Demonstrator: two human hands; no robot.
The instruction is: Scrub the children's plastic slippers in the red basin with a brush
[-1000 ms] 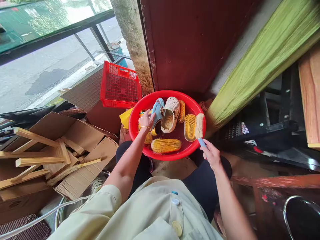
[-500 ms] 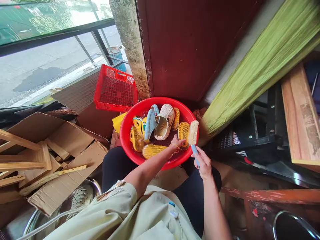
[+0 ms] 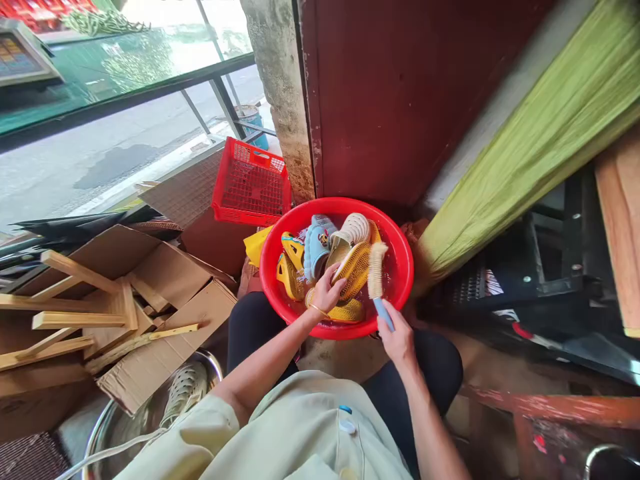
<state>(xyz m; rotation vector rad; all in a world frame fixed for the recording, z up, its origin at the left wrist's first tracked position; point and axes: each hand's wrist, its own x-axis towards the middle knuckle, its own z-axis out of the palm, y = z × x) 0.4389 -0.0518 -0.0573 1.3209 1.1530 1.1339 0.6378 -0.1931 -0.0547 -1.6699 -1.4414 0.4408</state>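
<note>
A red basin (image 3: 406, 270) between my knees holds water and several shoes. My left hand (image 3: 327, 291) grips the near-left edge of a yellow-soled shoe (image 3: 357, 268), tilted so its textured sole shows. In my right hand (image 3: 399, 337) is a scrubbing brush (image 3: 376, 270) by its blue handle; its pale bristle head stands at the sole's right side, and contact is unclear. Behind the held shoe lie a cream clog (image 3: 356, 229) and a light blue clog (image 3: 317, 248). Yellow clogs (image 3: 289, 275) rest at the left, and another yellow sole (image 3: 349, 311) lies in front.
A red plastic crate (image 3: 253, 183) stands behind the basin's left side. Cardboard (image 3: 175, 333) and a wooden stool (image 3: 107, 313) lie at the left, above a metal bowl (image 3: 217, 367) with a laced shoe (image 3: 184, 390). A green cloth (image 3: 500, 173) hangs at the right.
My left hand has moved left within the basin and now holds up a yellow-soled shoe. The brush has come inward over the basin. The view has shifted left.
</note>
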